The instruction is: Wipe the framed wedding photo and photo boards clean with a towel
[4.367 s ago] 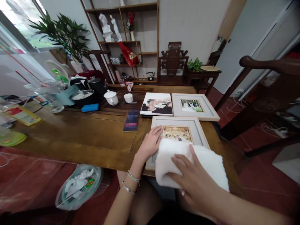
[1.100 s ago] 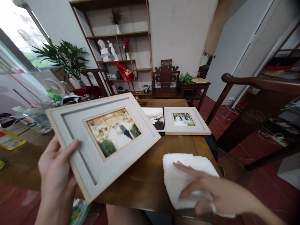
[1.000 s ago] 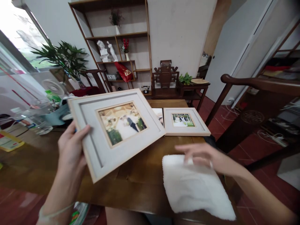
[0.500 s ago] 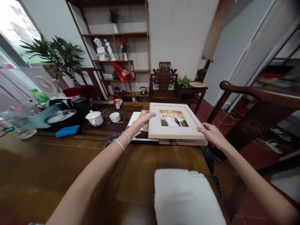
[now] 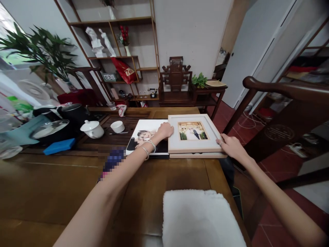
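Note:
A pale wooden picture frame [image 5: 174,147] with a wide white mat and a small photo of a couple lies on top of another frame [image 5: 196,156], near the table's far right corner. At its left edge, my left hand [image 5: 165,131] is closed, the fingertips tucked out of sight against the frame. On the opposite side my right hand [image 5: 232,145] grips the right edge, thumb on top. Left of the frames lies a flat white-and-black photo panel [image 5: 134,140] showing a couple, partly covered by my left hand and wrist.
A folded white towel [image 5: 200,219] lies close to me on the wooden table [image 5: 138,188]. Leftward are a white cup [image 5: 117,127], a lidded white bowl [image 5: 92,129], a blue sponge-like block [image 5: 59,146] and a lidded pan [image 5: 50,132]. A dark wooden chair [image 5: 280,133] stands right.
The picture frame has come down onto the frame below, narrowing the gap between them. Both hands have lowered with it, and my left hand's fingers have curled further. The view has tilted slightly down.

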A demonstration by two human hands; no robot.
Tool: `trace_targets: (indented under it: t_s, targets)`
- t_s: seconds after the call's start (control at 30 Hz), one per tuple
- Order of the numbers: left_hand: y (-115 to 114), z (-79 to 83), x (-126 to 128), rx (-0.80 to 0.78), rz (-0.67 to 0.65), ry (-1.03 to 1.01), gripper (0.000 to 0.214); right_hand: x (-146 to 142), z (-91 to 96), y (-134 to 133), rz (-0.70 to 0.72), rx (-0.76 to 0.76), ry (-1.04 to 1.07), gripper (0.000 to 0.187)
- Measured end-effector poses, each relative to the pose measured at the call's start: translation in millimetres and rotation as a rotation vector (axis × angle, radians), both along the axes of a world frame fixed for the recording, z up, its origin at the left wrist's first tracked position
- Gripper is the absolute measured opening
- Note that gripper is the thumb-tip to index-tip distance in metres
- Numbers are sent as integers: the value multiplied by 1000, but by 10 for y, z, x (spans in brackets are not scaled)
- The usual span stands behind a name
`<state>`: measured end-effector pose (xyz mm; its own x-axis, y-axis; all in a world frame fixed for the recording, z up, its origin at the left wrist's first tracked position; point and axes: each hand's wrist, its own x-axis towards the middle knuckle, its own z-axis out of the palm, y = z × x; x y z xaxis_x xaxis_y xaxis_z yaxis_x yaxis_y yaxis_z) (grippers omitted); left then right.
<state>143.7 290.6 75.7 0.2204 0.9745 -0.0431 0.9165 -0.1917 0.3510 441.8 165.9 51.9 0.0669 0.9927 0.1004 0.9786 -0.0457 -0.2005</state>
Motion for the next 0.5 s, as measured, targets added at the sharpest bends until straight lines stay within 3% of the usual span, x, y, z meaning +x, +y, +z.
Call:
trace_targets:
  t_s: [0.5]
  targets:
    - [-72,-21,132,12,27,70,45,44,-102,-120,-10,-11,7,33]
